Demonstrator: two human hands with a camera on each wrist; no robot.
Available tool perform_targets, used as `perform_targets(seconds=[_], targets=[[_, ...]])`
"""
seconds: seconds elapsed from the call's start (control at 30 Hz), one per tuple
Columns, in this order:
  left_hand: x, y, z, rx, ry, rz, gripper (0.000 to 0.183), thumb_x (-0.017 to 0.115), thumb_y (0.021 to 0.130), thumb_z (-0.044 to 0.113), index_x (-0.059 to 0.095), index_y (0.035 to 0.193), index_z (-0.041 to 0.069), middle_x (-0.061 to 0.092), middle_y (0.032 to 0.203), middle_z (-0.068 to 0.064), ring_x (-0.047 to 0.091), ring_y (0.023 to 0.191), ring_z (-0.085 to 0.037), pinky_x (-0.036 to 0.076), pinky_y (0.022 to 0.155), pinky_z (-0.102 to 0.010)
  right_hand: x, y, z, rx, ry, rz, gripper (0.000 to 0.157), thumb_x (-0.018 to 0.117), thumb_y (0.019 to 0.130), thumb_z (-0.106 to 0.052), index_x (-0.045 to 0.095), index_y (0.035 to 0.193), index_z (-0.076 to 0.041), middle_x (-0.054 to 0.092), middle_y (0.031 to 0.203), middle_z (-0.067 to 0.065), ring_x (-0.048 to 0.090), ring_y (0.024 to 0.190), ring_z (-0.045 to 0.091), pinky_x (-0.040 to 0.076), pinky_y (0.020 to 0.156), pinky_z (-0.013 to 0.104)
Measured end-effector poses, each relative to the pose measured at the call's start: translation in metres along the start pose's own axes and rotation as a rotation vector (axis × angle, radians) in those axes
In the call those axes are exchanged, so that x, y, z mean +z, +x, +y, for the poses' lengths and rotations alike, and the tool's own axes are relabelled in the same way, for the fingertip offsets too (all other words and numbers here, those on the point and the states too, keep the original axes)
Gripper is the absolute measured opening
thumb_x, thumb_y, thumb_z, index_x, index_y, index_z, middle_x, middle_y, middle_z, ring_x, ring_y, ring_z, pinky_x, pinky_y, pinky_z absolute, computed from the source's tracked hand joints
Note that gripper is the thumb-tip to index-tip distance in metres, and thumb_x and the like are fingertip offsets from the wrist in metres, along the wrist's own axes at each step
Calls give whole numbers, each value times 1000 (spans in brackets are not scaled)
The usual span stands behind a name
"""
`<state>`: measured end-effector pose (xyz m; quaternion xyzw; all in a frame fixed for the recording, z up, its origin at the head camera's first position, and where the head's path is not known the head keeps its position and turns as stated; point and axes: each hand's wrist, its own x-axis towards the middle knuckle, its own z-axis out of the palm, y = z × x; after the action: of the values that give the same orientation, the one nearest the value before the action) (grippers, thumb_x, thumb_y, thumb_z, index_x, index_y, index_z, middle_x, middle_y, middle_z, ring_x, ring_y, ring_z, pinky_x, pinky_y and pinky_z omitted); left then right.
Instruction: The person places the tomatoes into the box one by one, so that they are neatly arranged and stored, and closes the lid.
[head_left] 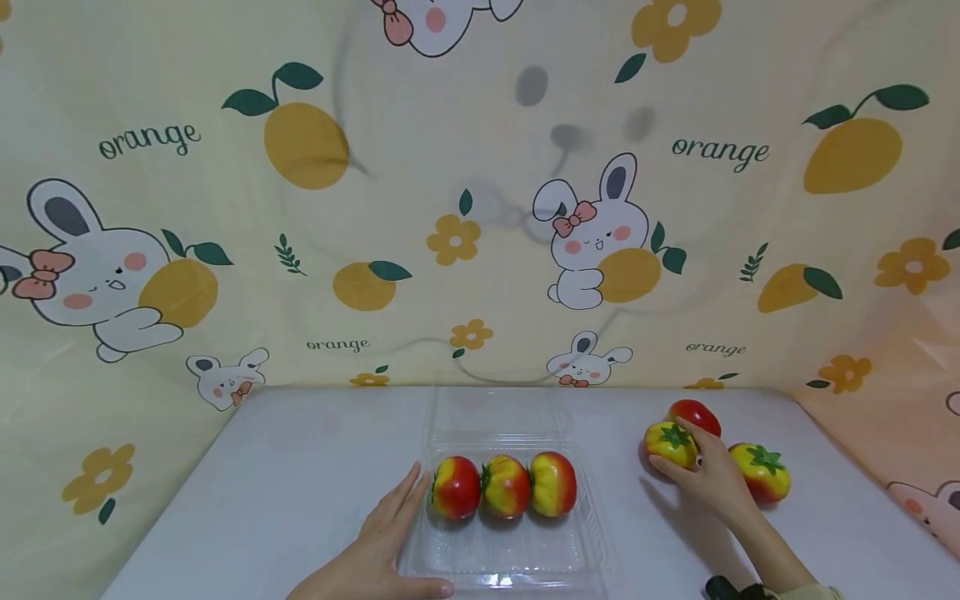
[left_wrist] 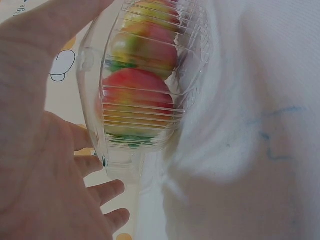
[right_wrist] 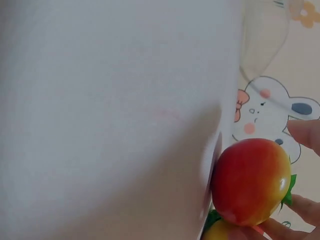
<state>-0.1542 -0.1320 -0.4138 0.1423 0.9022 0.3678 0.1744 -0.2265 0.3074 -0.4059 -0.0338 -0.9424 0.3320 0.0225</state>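
An open clear plastic clamshell box (head_left: 517,554) lies before me. Inside, a tomato (head_left: 456,489), a second tomato (head_left: 507,487) and a third tomato (head_left: 553,485) form a row, all glossy red and yellow. My left hand (head_left: 382,533) is at the box's left edge, fingers straight, thumb pointing along the front. The left wrist view shows the tomatoes through the ribbed wall. My right hand (head_left: 708,475) is around a yellow-topped tomato (head_left: 670,444) with a green calyx. In the right wrist view this tomato (right_wrist: 250,180) has fingertips (right_wrist: 300,207) close by; the thumb stands apart.
A red tomato (head_left: 694,416) lies just behind the one at my right hand. Another tomato (head_left: 761,472) with a green calyx is to the right of it. The box's clear lid (head_left: 498,414) is folded back toward the patterned backdrop (head_left: 480,125). Everything stands on a white tabletop (head_left: 300,475).
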Motion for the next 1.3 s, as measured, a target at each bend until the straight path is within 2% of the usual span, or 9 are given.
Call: perform_targets(seconds=[0.23, 0.47, 0.63, 0.9, 1.1, 1.3], targets=[[1, 0, 1, 10, 9, 6, 115, 72, 70, 63, 6, 156, 23, -1, 163, -5, 16, 141, -45, 28, 93, -80, -2, 4, 3, 41, 12, -22, 95, 68, 85, -47, 19, 149, 4, 27, 142, 37, 29, 125, 53, 30, 102, 70], [1, 0, 0, 26, 18, 10, 116, 72, 70, 62, 6, 156, 22, -2, 163, -5, 15, 142, -45, 27, 94, -79, 1, 7, 5, 34, 13, -8, 86, 70, 86, -37, 25, 146, 6, 31, 139, 36, 33, 123, 52, 32, 102, 68], [2, 1, 1, 6, 19, 8, 117, 72, 68, 64, 5, 156, 25, -1, 163, -4, 17, 141, -45, 30, 92, -79, 2, 7, 5, 19, 22, -3, 83, 73, 85, -32, 29, 144, 6, 35, 137, 35, 36, 120, 51, 33, 102, 68], [1, 0, -1, 38, 16, 19, 116, 72, 70, 62, 6, 156, 21, -2, 162, -5, 15, 142, -45, 27, 94, -79, 4, 7, 4, -3, 13, 10, 83, 75, 83, -34, 33, 143, 4, 39, 136, 34, 40, 119, 49, 35, 100, 67], [1, 0, -2, 37, 12, 16, 115, 72, 70, 62, 6, 156, 22, -2, 162, -5, 15, 142, -45, 27, 94, -79, 5, 6, 2, -2, 28, 1, 84, 75, 82, -37, 34, 143, 3, 41, 136, 32, 43, 117, 48, 39, 98, 64], [0, -1, -1, 44, 16, 16, 114, 71, 71, 63, 5, 156, 23, -1, 162, -6, 15, 142, -44, 27, 95, -79, 7, 1, -4, -1, 40, -4, 86, 73, 81, -45, 34, 143, 1, 42, 135, 30, 46, 116, 46, 43, 96, 61]])
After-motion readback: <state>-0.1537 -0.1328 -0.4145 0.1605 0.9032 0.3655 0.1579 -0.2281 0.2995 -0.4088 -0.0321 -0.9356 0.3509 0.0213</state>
